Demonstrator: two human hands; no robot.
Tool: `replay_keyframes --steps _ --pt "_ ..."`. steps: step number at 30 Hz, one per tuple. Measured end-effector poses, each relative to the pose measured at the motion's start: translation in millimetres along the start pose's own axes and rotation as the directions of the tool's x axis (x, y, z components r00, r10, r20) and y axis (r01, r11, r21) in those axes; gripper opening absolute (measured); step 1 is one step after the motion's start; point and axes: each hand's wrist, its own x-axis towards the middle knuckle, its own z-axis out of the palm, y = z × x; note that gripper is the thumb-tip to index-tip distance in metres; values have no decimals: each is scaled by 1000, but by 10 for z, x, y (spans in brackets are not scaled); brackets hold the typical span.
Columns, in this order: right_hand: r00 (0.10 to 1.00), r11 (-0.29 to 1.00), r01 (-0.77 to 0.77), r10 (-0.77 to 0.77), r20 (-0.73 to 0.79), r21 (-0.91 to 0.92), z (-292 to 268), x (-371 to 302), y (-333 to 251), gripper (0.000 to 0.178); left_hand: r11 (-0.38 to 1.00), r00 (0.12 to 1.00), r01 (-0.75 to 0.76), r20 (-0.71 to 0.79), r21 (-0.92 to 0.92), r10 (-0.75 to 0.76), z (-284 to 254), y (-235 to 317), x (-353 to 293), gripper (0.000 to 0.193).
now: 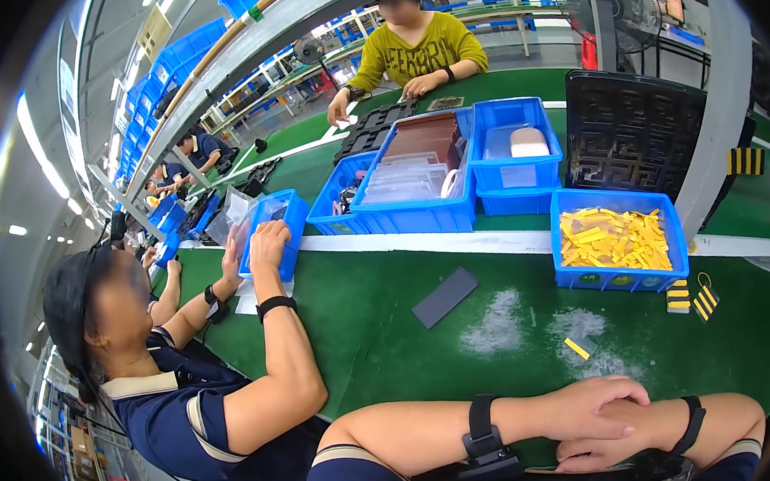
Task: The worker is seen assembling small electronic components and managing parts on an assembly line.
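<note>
Your left hand [593, 406] lies across your right hand [585, 450] at the near edge of the green bench [373, 338]. The left grip is loose, its fingers slack and a little apart; you cannot tell how the right grip stands — the left hand partly covers it. Just beyond them, a yellow strip [577, 349] lies on the bench among pale smudges [584, 323]. Farther back is a blue bin [572, 276] of yellow pieces [614, 237], and a dark grey block [446, 298] lies to the left.
</note>
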Motion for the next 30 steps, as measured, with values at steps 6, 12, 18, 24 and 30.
replay_keyframes --steps 6,12,18,24,30 --pt "999 999 30 -30 -19 30 31 16 65 20 1000 1000 23 -12 0 -23 -33 15 -34 45" --pt "1000 1000 20 -19 -20 23 42 -14 51 21 1000 1000 29 8 -10 -29 -24 39 -10 46" --pt "998 998 42 -40 -38 41 65 -14 66 22 1000 1000 30 4 -8 -30 -22 30 -17 45" --pt "1000 997 19 -18 -14 70 93 -29 83 21 1000 1000 17 2 12 -17 -23 27 -13 45" --pt "1000 999 11 -11 -10 42 94 -35 82 21 1000 1000 25 3 8 -25 -32 46 -13 46"
